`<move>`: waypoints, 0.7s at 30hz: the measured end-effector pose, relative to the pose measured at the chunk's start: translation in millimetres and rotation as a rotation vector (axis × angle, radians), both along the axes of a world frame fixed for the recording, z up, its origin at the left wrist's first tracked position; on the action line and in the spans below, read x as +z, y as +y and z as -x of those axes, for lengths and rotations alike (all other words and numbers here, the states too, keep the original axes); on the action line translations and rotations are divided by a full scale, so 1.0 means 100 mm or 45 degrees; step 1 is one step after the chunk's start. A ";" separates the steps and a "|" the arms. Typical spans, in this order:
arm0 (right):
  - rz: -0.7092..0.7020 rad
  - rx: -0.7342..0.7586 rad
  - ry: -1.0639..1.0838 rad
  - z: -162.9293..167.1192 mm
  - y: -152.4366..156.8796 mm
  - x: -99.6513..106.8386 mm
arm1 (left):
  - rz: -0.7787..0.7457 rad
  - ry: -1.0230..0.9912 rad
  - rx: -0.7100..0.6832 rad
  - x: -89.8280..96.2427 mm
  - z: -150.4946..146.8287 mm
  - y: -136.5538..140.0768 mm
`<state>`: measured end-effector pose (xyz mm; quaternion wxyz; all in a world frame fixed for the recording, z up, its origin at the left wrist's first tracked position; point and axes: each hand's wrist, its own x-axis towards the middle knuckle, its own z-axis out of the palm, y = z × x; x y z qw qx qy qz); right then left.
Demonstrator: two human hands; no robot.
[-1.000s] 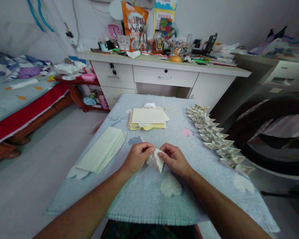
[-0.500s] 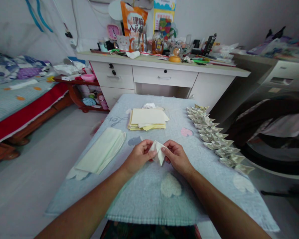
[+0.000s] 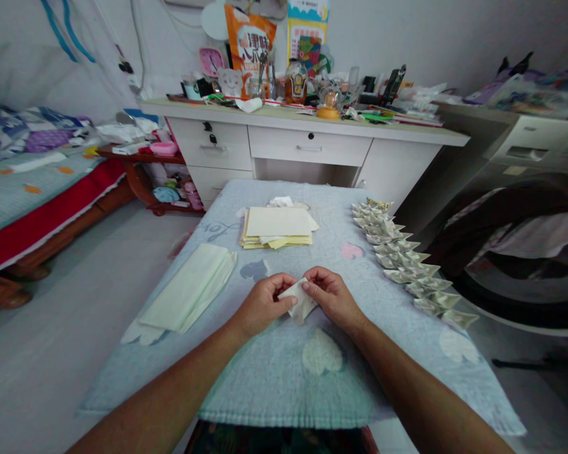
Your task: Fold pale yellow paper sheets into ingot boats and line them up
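Observation:
Between both hands, over the near middle of the cloth-covered table (image 3: 260, 391), is a small piece of folded pale paper (image 3: 300, 306). My left hand (image 3: 264, 304) pinches its left side, thumb on the near face. At the upper right corner, my right hand (image 3: 331, 294) grips it between thumb and fingers. The paper's lower end hangs free, and some fingertips are hidden behind it. Beyond the hands lies a stack of cream and yellow paper sheets (image 3: 278, 222). A pile of long pale green paper sheets (image 3: 187, 287) lies slanted on the left.
Folded paper boats (image 3: 397, 258) stand in a long row along the table's right edge. Behind the table is a white desk (image 3: 307, 142) crowded with jars and packets. A front-loading washing machine (image 3: 525, 148) stands at the right, a bed (image 3: 42, 183) at the left.
The folded paper has turned in my fingers: its centre crease and downward point have given way to a flatter, slanted face. Both hands keep hold of it, and the view has shifted slightly.

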<state>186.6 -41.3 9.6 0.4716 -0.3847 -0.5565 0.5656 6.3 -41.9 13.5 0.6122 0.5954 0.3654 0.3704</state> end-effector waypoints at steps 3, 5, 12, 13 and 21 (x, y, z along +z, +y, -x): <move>0.025 -0.004 0.006 -0.01 0.00 0.01 | 0.011 -0.021 -0.006 -0.01 -0.01 -0.01; 0.048 -0.030 0.008 -0.01 -0.01 0.03 | 0.021 -0.040 -0.005 -0.03 -0.02 -0.01; 0.012 -0.107 -0.011 -0.03 -0.01 0.03 | 0.076 0.024 -0.026 -0.09 -0.01 0.01; -0.071 -0.139 -0.048 -0.04 -0.01 0.03 | 0.091 -0.009 -0.018 -0.09 0.00 0.01; -0.703 -0.058 -0.678 -0.08 -0.10 0.18 | 0.153 -0.174 0.105 -0.02 -0.01 -0.01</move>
